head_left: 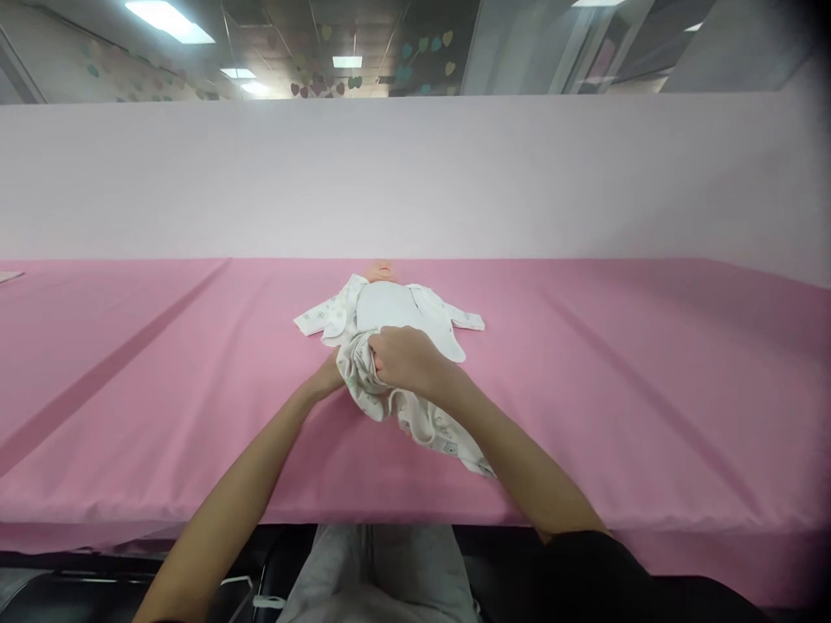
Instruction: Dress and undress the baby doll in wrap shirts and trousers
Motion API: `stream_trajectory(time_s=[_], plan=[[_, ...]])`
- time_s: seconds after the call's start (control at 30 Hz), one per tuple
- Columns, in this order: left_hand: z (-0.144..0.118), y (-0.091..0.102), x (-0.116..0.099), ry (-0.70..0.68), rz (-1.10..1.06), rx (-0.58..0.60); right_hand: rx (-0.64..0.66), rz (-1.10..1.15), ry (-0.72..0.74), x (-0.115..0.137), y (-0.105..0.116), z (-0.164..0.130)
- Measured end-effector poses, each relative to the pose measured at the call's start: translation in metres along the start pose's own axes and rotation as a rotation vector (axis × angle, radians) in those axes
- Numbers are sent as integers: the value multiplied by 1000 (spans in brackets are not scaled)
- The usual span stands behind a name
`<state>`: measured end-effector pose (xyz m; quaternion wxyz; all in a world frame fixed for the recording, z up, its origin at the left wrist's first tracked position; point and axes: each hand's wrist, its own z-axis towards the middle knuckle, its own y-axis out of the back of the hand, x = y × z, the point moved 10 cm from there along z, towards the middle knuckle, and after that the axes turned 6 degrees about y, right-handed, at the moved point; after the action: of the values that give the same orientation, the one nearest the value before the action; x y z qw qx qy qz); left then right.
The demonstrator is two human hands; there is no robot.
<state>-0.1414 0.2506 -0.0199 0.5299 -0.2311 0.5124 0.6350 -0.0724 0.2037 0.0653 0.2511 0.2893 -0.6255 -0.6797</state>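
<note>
A baby doll [382,271] lies on its back on the pink table [584,389], head toward the far side, dressed in a white printed baby garment [389,311] with sleeves spread. My right hand [406,359] is clenched on the bunched lower part of the garment at the doll's legs. My left hand [329,379] reaches under that bunched cloth from the left, its fingers mostly hidden. A loose leg of the garment [447,437] trails toward the near edge under my right forearm.
A pale pink partition wall [415,173] rises behind the table. A flat whitish item [9,276] sits at the far left edge. My lap in grey cloth [383,571] shows below the table's near edge.
</note>
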Motion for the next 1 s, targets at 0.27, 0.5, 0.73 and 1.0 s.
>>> stream_trajectory(time_s=[0.27, 0.5, 0.73, 1.0], plan=[[1, 12, 6, 312, -560, 22, -460, 61, 63, 17, -5, -35], [-5, 9, -7, 229, -201, 216, -428, 46, 327, 34, -41, -29], [-3, 9, 14, 262, -217, 235, -394, 546, 523, 32, -39, -39], [-4, 7, 24, 346, -269, 270, -605, 783, -51, -89, -50, -29]])
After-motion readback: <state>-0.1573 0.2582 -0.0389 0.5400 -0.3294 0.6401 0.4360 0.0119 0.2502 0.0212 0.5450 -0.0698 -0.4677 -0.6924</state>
